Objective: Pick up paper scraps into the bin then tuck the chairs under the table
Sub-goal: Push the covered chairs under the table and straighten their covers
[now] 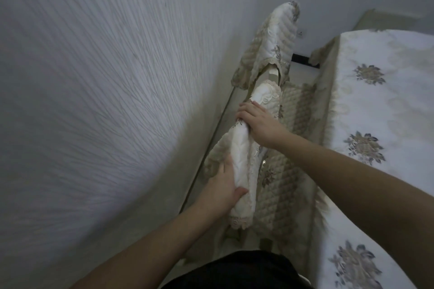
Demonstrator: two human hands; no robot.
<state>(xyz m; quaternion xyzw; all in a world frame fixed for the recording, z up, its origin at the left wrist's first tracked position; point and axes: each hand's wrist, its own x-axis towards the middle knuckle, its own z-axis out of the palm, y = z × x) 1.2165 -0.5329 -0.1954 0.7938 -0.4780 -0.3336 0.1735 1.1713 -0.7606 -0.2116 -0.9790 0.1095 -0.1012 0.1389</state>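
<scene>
Two chairs stand in a row between the wall and the table. The near chair, its back in a quilted cream cover with lace trim, runs from 6 toward 12 o'clock; its padded seat lies at 3 o'clock of the back, reaching the tablecloth's edge. The far chair, covered alike, stands at 12 o'clock. The tabletop under a white flowered cloth lies at 3 o'clock.

both hands gripping near chair's covered backrest, floral-clothed table beside
</scene>
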